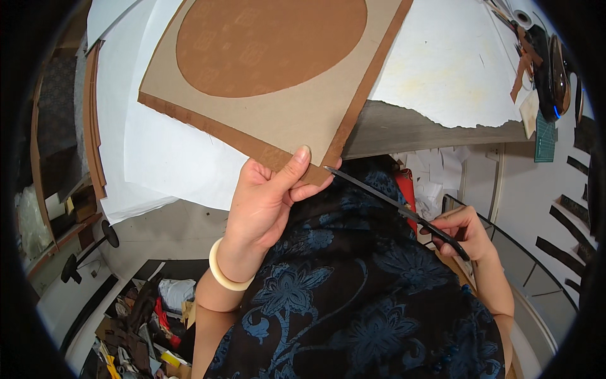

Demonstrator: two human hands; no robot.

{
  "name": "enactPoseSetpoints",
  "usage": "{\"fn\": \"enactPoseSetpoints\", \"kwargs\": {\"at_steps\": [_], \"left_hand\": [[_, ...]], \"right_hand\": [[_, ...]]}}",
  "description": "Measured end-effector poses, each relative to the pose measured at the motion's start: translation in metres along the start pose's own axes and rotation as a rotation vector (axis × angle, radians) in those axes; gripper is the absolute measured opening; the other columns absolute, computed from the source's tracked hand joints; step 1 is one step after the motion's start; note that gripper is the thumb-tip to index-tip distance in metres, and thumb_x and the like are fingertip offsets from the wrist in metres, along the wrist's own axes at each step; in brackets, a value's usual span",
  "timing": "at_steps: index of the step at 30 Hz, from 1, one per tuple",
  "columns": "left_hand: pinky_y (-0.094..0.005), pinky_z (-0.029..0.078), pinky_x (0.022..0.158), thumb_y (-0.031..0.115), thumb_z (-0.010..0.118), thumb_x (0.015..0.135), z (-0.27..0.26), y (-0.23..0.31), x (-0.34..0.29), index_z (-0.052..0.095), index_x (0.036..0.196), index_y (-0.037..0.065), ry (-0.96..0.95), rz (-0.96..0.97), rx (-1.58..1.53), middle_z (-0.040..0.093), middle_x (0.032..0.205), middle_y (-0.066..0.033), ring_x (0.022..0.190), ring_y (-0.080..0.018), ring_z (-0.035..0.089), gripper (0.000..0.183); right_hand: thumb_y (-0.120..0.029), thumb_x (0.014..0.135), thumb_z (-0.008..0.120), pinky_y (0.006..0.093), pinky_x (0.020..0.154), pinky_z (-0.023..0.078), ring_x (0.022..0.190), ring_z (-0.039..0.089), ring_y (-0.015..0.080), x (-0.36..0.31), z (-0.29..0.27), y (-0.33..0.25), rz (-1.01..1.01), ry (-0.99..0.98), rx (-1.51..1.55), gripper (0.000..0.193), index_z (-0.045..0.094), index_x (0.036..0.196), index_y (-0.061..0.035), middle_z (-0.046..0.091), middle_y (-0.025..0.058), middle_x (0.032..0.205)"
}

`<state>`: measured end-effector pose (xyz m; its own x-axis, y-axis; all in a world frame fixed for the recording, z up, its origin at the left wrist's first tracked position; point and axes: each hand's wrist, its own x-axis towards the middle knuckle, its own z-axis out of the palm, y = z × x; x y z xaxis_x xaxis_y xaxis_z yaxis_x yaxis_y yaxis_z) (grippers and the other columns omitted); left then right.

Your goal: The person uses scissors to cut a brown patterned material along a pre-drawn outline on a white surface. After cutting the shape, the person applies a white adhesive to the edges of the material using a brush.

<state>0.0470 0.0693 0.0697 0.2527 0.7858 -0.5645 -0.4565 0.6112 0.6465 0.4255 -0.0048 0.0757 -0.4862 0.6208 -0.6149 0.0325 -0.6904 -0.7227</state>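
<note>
Two hands are working mid-frame: left hand (268, 199) is pinching one brown card (271, 76), right hand (464, 232) is gripping one pair of scissors (398, 208).

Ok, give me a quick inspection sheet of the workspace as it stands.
Surface: white table with torn paper covering.
Job's things: brown mounted sheet with a round panel; scissors, tips at its corner.
Clutter: brown paper strips, dark iron-like tool.
Grippers: left hand pinches the sheet's corner; right hand grips the scissors.
Cables: nothing seen.
Surroundings: scrap bin on the floor, shelves at left.
</note>
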Motion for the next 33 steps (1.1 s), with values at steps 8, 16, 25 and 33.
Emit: {"fn": "enactPoseSetpoints", "kwargs": {"at_steps": [8,16,25,33], "left_hand": [[-0.0387,0.067,0.096,0.018,0.062,0.111,-0.002,-0.003,0.001,0.058,0.138,-0.012,-0.011,0.006,-0.012,0.072,0.127,-0.0244,0.115,-0.0344,0.075,0.041],[-0.0383,0.068,0.094,0.018,0.061,0.111,0.001,-0.002,0.000,0.058,0.136,-0.012,-0.003,0.023,-0.005,0.073,0.125,-0.0239,0.113,-0.0340,0.076,0.040],[-0.0376,0.068,0.093,0.019,0.062,0.111,0.001,-0.003,0.002,0.058,0.137,-0.012,0.003,0.023,0.013,0.072,0.126,-0.0237,0.112,-0.0335,0.076,0.040],[-0.0381,0.068,0.093,0.018,0.062,0.110,0.000,-0.003,0.002,0.058,0.136,-0.013,0.002,0.019,0.009,0.073,0.124,-0.0250,0.112,-0.0346,0.076,0.041]], "right_hand": [[-0.005,0.080,0.095,0.0203,0.073,0.055,0.084,0.070,0.0050,-0.003,0.007,0.003,-0.017,0.016,0.002,0.052,0.075,0.127,0.0067,0.080,0.0085,0.102],[-0.004,0.080,0.094,0.0191,0.070,0.053,0.082,0.067,0.0031,-0.004,0.008,0.006,-0.038,0.024,-0.080,0.050,0.077,0.126,0.0048,0.080,0.0070,0.101],[-0.004,0.079,0.095,0.0184,0.069,0.051,0.079,0.064,0.0018,-0.004,0.010,0.004,-0.028,0.043,-0.114,0.049,0.078,0.125,0.0037,0.078,0.0041,0.094],[-0.003,0.079,0.094,0.0184,0.067,0.049,0.078,0.062,0.0011,-0.005,0.011,0.002,0.003,0.060,-0.119,0.050,0.077,0.126,0.0032,0.079,0.0029,0.096]]}}
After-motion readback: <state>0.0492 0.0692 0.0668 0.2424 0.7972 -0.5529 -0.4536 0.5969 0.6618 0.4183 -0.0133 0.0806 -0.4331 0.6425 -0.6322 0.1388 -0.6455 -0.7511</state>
